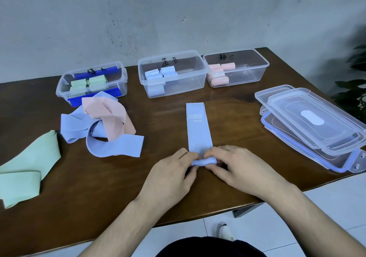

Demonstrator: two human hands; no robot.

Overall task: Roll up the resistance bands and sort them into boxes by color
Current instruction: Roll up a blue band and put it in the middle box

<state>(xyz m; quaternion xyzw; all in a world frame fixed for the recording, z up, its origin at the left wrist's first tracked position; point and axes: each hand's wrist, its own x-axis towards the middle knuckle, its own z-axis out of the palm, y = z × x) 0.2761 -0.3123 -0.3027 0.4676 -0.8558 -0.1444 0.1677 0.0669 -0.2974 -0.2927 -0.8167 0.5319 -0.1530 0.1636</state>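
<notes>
At the far left of the bench we see a loose green band lying flat. Beyond it stands the box with blue clips, holding green rolls. Just before that box lies a tangle of blue and pink bands, one pink loop draped over the blue ones. The middle box holds blue rolls. In front of it the blue band lies stretched toward us, its near end wound into a small roll. Our left hand pinches the roll's left end with curled fingers; our right hand grips its right end likewise. The right box holds pink rolls, and a stack of clear lids sits at the bench's right edge.
</notes>
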